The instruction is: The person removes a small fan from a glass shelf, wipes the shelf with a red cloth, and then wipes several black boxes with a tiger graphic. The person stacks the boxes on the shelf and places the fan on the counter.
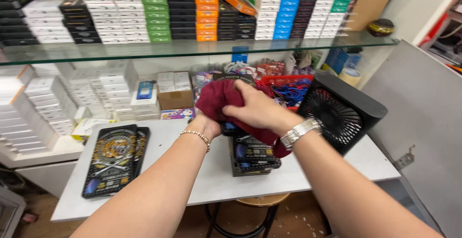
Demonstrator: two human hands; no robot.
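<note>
Dark red cloth (219, 98) over a flat black packaged item (230, 128), above the white table (192, 170)
Right hand (255, 108) closed on cloth, pressing; left hand (207, 122) grips item beneath; wiping under way; stack of black packages (252, 156) below, two (113, 158) lying left

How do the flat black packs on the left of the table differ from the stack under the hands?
The left packs lie flat, overlapped and untouched; the stack of packs is piled higher, below the left hand and right hand, which grip a maroon cloth. Both show matching dark printed fronts.
</note>
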